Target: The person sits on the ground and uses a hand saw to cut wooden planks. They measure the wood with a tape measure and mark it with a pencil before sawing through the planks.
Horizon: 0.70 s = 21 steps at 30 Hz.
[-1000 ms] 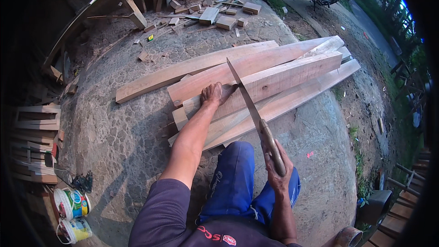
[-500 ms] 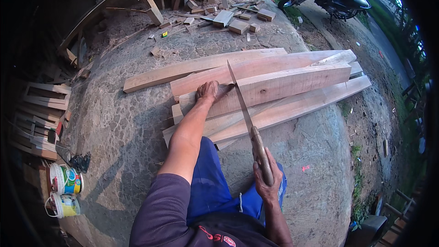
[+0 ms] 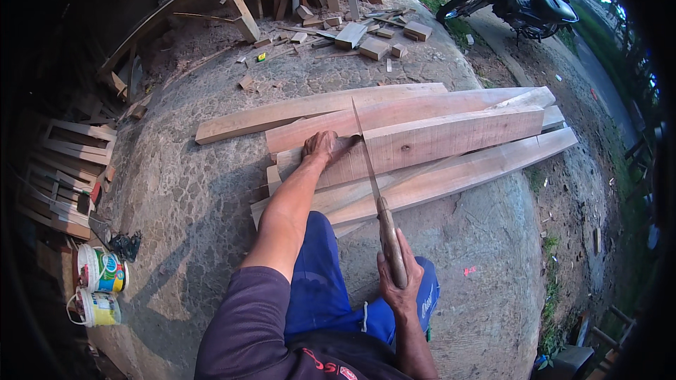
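A thick wooden beam point(image 3: 451, 135) lies slantwise on top of other boards in front of me. My left hand point(image 3: 321, 145) grips its upper edge near the left end, fingers curled over the wood. To the right of that hand, a handsaw point(image 3: 369, 162) stands with its blade across the beam, tip pointing away from me. My right hand point(image 3: 401, 273) is wrapped round the saw's wooden handle, close to my right knee. A dark patch shows on the beam's top, just left of the blade; how deep the blade sits cannot be made out.
Long boards point(image 3: 317, 108) lie beyond the beam, another plank point(image 3: 465, 170) nearer me. Wood offcuts point(image 3: 373, 47) and a small yellow tape measure point(image 3: 261, 57) are scattered at the back. Two buckets point(image 3: 102, 307) stand at left; a motorcycle point(image 3: 524, 3) is parked far right.
The saw handle and my right hand have swung a little to the left. My left hand keeps its place on the beam. The whole view has shifted slightly.
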Each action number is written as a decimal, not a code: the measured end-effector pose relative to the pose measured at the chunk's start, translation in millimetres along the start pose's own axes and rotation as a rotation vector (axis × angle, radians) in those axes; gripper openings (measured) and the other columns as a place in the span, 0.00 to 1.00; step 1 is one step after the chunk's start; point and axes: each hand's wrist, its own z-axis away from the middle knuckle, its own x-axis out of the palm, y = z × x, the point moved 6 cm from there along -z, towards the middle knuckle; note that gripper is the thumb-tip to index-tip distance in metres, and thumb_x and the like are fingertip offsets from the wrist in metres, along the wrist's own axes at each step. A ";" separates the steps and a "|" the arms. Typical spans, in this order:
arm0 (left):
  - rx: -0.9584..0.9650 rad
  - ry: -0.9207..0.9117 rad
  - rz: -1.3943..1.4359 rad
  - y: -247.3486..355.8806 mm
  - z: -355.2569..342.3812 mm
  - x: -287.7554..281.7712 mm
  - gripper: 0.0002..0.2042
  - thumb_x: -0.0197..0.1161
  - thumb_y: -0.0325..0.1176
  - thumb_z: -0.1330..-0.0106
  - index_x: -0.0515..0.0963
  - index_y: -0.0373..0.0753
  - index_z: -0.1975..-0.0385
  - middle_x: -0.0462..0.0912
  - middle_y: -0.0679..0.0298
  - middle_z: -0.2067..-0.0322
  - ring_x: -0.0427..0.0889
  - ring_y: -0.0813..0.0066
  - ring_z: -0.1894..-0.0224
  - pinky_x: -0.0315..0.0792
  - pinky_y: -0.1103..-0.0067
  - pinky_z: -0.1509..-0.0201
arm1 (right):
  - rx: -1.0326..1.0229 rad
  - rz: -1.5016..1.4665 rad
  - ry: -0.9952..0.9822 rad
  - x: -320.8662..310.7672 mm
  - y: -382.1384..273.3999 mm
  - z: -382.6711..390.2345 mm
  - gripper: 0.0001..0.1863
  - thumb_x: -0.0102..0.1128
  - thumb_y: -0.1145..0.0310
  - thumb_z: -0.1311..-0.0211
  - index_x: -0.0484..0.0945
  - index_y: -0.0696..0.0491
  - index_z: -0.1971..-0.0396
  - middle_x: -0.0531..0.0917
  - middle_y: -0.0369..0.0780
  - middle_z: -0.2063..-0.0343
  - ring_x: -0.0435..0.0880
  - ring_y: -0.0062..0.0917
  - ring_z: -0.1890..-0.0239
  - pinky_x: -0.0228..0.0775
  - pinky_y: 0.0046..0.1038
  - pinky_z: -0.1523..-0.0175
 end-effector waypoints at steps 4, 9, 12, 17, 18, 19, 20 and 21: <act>-0.063 -0.088 0.010 8.2 6.8 1.1 0.28 0.60 0.60 0.32 0.87 0.39 0.52 0.87 0.47 0.51 0.87 0.48 0.47 0.80 0.61 0.44 | 0.205 -0.107 0.120 -31.3 10.3 44.3 0.31 0.70 0.69 0.35 0.73 0.66 0.36 0.86 0.52 0.47 0.88 0.32 0.47 0.78 0.29 0.42; -0.058 -0.110 -0.010 11.3 12.7 -6.2 0.35 0.64 0.68 0.40 0.86 0.40 0.50 0.87 0.48 0.50 0.85 0.48 0.45 0.78 0.61 0.42 | 0.032 -0.078 0.082 -24.8 -10.3 21.4 0.30 0.69 0.70 0.35 0.73 0.65 0.36 0.86 0.52 0.47 0.87 0.31 0.45 0.78 0.30 0.40; 0.044 -0.141 0.074 8.7 16.9 -7.3 0.39 0.68 0.71 0.47 0.84 0.39 0.49 0.86 0.47 0.49 0.83 0.48 0.42 0.76 0.59 0.39 | 0.007 -0.111 0.115 8.2 3.5 -53.8 0.29 0.70 0.70 0.35 0.75 0.59 0.35 0.86 0.51 0.46 0.88 0.32 0.45 0.78 0.30 0.40; 0.110 -0.187 -0.231 22.2 30.2 -9.5 0.48 0.80 0.62 0.56 0.74 0.37 0.38 0.85 0.49 0.47 0.82 0.50 0.41 0.74 0.60 0.36 | -0.079 -0.113 0.124 25.1 23.4 -84.6 0.27 0.70 0.70 0.33 0.76 0.60 0.36 0.86 0.50 0.45 0.86 0.31 0.44 0.76 0.31 0.39; 0.071 -0.244 -0.247 24.2 31.4 -8.8 0.52 0.81 0.61 0.57 0.69 0.36 0.33 0.84 0.50 0.44 0.82 0.51 0.40 0.73 0.59 0.36 | -0.062 -0.123 0.115 26.5 27.0 -85.5 0.26 0.69 0.69 0.33 0.77 0.61 0.37 0.86 0.50 0.45 0.85 0.30 0.43 0.75 0.31 0.38; 0.031 -0.287 -0.230 26.1 34.0 -8.0 0.52 0.81 0.61 0.57 0.69 0.35 0.33 0.83 0.50 0.43 0.81 0.51 0.39 0.73 0.59 0.36 | -0.039 -0.137 0.112 24.4 28.0 -78.6 0.26 0.69 0.69 0.33 0.77 0.61 0.37 0.86 0.50 0.45 0.85 0.30 0.43 0.75 0.31 0.38; -0.009 -0.320 -0.216 26.6 33.2 -10.6 0.52 0.81 0.61 0.57 0.69 0.34 0.33 0.83 0.49 0.43 0.81 0.51 0.39 0.73 0.59 0.36 | -0.024 -0.153 0.111 21.1 27.5 -74.2 0.26 0.69 0.69 0.33 0.77 0.61 0.37 0.85 0.50 0.45 0.85 0.31 0.42 0.75 0.31 0.38; -0.050 -0.337 -0.206 25.6 32.5 -12.9 0.52 0.81 0.60 0.57 0.69 0.33 0.33 0.83 0.49 0.43 0.81 0.51 0.38 0.73 0.59 0.36 | -0.091 -0.199 0.114 14.1 19.7 -62.8 0.26 0.69 0.70 0.33 0.77 0.61 0.37 0.85 0.51 0.45 0.85 0.31 0.42 0.75 0.31 0.37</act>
